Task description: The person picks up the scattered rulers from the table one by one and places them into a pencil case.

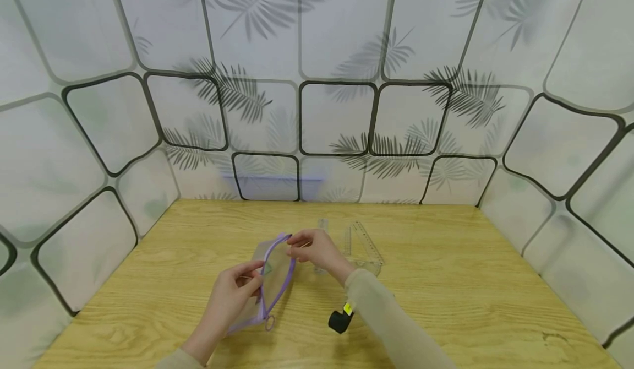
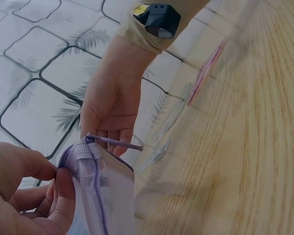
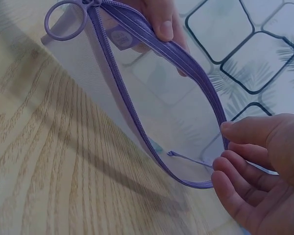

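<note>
A see-through mesh zip pouch (image 1: 247,309) with purple zip edging stands on the table, its mouth spread wide. My left hand (image 1: 233,289) pinches one side of that mouth between thumb and index finger. At the far end of the zip, my right hand (image 1: 317,250) holds the edging with thumb and fingers. A round purple zip pull (image 3: 66,38) hangs at the near end. Inside the pouch, a small greenish piece (image 1: 268,269) shows through the opening; its kind is unclear. In the left wrist view the pouch's zip end (image 2: 90,166) sits beside my left fingertips.
Beyond my right hand lie a clear set square (image 1: 369,242), a clear straight ruler (image 1: 323,224) and a clear rounded piece (image 1: 371,268), perhaps a protractor. A thin pink item (image 2: 206,73) shows in the left wrist view. Patterned cloth walls (image 1: 337,118) surround the wooden table (image 1: 470,281).
</note>
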Available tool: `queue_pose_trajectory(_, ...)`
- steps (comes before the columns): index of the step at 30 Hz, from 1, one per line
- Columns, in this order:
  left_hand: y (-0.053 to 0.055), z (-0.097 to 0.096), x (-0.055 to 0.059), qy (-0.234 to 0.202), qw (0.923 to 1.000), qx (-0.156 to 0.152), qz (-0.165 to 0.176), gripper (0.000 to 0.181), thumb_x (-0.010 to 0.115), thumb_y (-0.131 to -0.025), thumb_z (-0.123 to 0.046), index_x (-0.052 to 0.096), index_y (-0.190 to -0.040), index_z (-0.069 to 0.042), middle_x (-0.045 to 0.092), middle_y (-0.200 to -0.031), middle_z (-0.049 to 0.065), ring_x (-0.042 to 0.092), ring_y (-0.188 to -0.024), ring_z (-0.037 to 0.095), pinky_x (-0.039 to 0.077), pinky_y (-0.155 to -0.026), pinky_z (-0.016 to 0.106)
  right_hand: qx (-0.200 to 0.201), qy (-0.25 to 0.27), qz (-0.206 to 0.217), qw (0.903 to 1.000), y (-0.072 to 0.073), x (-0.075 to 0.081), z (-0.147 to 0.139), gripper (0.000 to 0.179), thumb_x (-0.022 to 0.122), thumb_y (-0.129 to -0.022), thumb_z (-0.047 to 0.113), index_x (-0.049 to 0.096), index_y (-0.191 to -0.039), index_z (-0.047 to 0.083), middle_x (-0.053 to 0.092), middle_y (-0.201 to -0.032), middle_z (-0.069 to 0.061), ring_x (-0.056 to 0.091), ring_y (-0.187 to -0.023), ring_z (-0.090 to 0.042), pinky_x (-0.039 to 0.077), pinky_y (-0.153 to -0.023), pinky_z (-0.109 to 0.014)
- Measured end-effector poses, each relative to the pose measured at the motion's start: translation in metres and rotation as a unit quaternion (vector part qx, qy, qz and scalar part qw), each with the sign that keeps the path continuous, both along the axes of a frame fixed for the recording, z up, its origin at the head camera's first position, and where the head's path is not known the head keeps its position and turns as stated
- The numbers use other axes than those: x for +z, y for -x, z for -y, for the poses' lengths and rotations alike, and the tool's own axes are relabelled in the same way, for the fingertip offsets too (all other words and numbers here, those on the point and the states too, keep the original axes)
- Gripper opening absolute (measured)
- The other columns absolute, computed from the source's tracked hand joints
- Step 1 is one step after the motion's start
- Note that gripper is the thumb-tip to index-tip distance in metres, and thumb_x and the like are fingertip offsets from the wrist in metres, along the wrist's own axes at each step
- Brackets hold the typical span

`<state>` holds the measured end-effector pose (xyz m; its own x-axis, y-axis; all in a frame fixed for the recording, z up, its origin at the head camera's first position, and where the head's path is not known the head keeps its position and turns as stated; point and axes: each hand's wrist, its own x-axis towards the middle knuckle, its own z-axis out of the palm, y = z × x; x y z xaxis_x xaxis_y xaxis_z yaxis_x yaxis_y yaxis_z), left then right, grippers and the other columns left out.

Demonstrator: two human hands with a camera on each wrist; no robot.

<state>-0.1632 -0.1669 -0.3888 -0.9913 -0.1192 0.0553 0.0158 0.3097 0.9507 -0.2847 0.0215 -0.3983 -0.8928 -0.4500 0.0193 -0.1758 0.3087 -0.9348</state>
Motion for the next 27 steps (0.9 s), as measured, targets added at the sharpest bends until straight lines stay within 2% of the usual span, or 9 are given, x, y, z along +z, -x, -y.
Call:
queue_pose_trajectory(5,0.0,0.0,0.0,-0.001,1.0,-0.001,0.001,0.034,0.061,-0.092,0.0,0.063,-0.125,0.005,0.063,-0.093,0.01,0.062,-0.076,0.009,0.061,-0.069,0.022,-0.003,-0.007,-0.006,1.0,-0.001,0.002,-0.001,0.035,0.074,-0.088,0.019,0.068,-0.118,0.0,0.071,-0.105,-0.012,0.065,-0.084,-0.011,0.062,-0.079,-0.035)
queue_pose_trajectory(13,0.0,-0.001,0.001,0.005,1.0,0.001,0.004,0.034,0.062,-0.092,0.0,0.064,-0.125,0.005,0.063,-0.092,0.009,0.062,-0.076,0.01,0.061,-0.069,0.022,-0.003,-0.019,-0.022,0.9996,0.0,0.001,-0.006,0.036,0.074,-0.088,0.022,0.068,-0.118,0.004,0.072,-0.102,-0.008,0.063,-0.083,-0.008,0.059,-0.083,-0.044)
queue_pose_trajectory(18,-0.001,-0.002,0.002,0.003,1.0,0.001,0.005,0.034,0.061,-0.092,0.001,0.063,-0.125,0.006,0.063,-0.092,0.01,0.062,-0.075,0.009,0.061,-0.069,0.022,-0.003,-0.023,-0.04,0.9989,0.001,0.001,-0.009,0.037,0.074,-0.088,0.023,0.068,-0.119,0.005,0.072,-0.104,-0.009,0.063,-0.085,-0.008,0.058,-0.079,-0.032)
queue_pose_trajectory(21,-0.001,-0.002,0.002,0.001,1.0,0.0,0.005,0.034,0.061,-0.092,0.001,0.063,-0.125,0.006,0.064,-0.092,0.012,0.061,-0.073,0.009,0.061,-0.068,0.021,-0.005,-0.024,-0.045,0.9987,0.001,0.001,-0.01,0.036,0.075,-0.088,0.023,0.068,-0.12,0.006,0.072,-0.109,-0.011,0.065,-0.09,-0.011,0.057,-0.08,-0.026)
queue_pose_trajectory(27,0.0,-0.002,0.001,0.0,1.0,0.002,0.004,0.034,0.061,-0.092,0.001,0.063,-0.125,0.006,0.064,-0.091,0.01,0.061,-0.073,0.008,0.061,-0.068,0.021,-0.01,-0.026,-0.062,0.9977,0.003,0.002,-0.014,0.036,0.074,-0.088,0.019,0.067,-0.121,0.006,0.069,-0.117,-0.014,0.065,-0.098,-0.018,0.057,-0.086,-0.03)
